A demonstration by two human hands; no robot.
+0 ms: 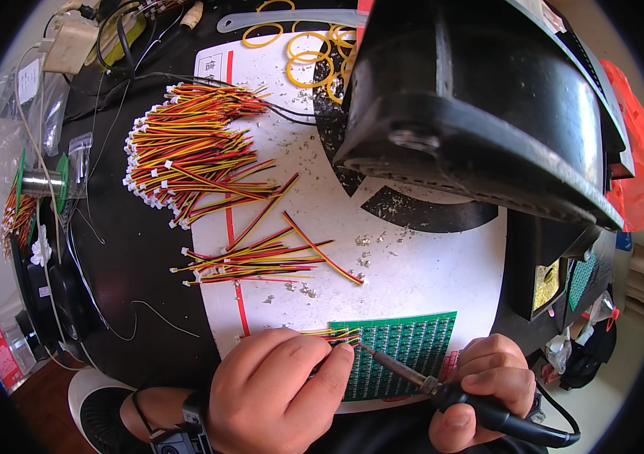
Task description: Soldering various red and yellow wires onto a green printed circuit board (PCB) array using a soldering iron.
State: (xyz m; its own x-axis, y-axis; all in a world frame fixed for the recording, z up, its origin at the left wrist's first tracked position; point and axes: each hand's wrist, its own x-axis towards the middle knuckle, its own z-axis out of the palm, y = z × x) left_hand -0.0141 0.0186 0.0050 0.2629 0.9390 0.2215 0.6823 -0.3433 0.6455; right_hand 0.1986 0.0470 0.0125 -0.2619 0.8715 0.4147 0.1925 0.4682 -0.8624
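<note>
A green circuit board panel (405, 356) lies at the near edge of the white sheet, covered with rows of small pads. My right hand (488, 390) is closed round the black handle of a soldering iron (401, 369), whose tip touches down near the panel's upper left corner. There, red, yellow and black wires (337, 334) reach over the board. My left hand (280, 378) is closed in a pinch on these wires beside the iron tip; their far ends are hidden under the fingers.
A big pile of white-plugged wire leads (193, 151) and a smaller bunch (254, 261) lie beyond my left hand. A large black fan-like housing (473, 113) overhangs the right. Rubber bands (311, 68), solder flecks and a solder spool (40, 183) are around.
</note>
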